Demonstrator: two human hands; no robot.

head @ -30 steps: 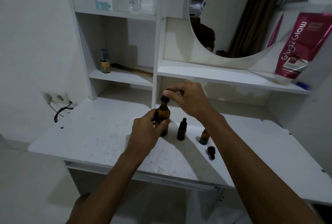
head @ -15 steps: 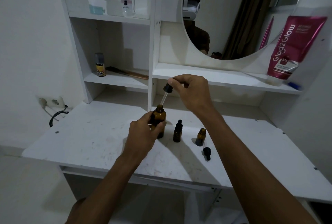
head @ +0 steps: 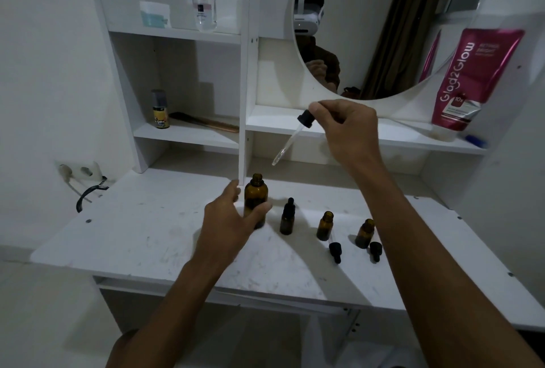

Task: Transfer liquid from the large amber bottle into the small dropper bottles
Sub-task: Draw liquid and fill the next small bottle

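We count one large amber bottle (head: 256, 195), uncapped and upright on the worktop (head: 141, 238). Our left hand (head: 227, 221) curls round its lower body. Our right hand (head: 349, 128) pinches one dropper (head: 305, 118) by its black top, held in the air above the bottle with the glass tip tilted down-left. Three small dropper bottles (head: 287, 220) stand to the right: one capped, two open. Two loose dropper caps (head: 335, 251) lie in front of the open pair.

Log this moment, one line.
left hand holds large amber bottle | right hand pinches dropper above it | two small bottles uncapped
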